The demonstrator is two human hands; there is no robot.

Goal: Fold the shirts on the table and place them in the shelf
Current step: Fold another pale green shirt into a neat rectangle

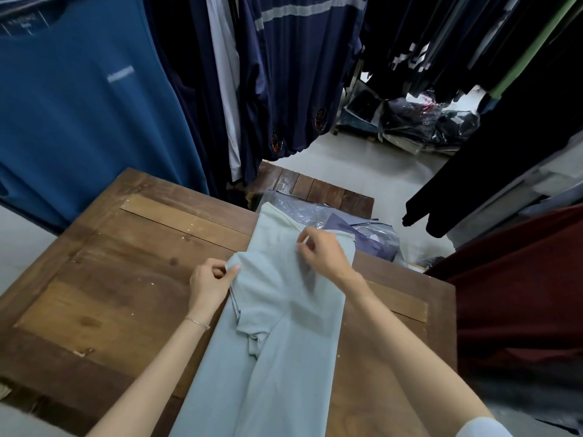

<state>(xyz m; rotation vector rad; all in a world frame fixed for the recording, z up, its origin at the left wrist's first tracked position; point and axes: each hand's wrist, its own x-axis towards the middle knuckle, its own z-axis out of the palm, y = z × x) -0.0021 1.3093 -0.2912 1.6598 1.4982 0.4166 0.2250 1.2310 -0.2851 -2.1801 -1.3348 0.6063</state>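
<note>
Now both hands [209, 283] [321, 252] pinching shirt [277, 326]

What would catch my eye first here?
Two bare hands working a pale blue-grey shirt in the middle of a worn wooden table: the left hand pinches its left edge, the right hand pinches fabric near the top. Dark hanging clothes crowd behind.

Both forearms reach forward, left hand [210, 280] and right hand [325, 253] with fingers curled, pinching
</note>
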